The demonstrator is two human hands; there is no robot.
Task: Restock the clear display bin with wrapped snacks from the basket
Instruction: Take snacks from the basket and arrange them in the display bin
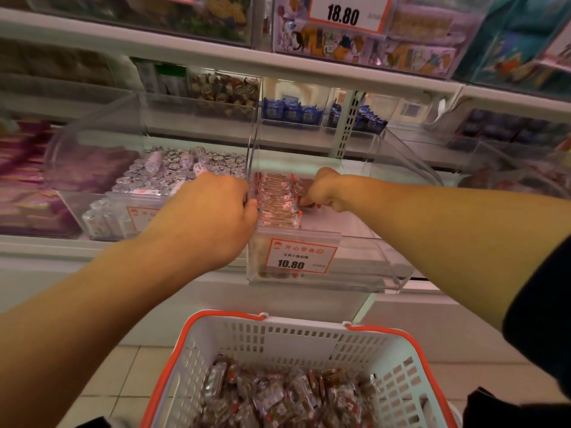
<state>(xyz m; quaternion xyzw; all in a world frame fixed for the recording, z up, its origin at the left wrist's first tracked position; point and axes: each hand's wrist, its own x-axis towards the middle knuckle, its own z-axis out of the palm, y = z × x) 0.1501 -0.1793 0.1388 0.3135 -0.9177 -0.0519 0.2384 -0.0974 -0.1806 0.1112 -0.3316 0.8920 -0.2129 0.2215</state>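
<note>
The clear display bin [364,267] juts out from the middle shelf, lid raised, with a 10.80 price tag on its front. A neat row of brown wrapped snacks [278,202] lines its left side. My left hand [213,211] grips the bin's left wall, fingers curled over the edge. My right hand [321,193] reaches inside the bin and pinches wrapped snacks against the row. Below, a white basket with an orange rim [398,375] holds a loose heap of the same wrapped snacks [278,396].
Left of the bin stands a neighbouring clear bin [102,180] full of silver-wrapped sweets. Other bins with blue packets [290,111] sit further back. A higher shelf [216,57] carries boxes and an 18.80 tag. Tiled floor lies beneath the basket.
</note>
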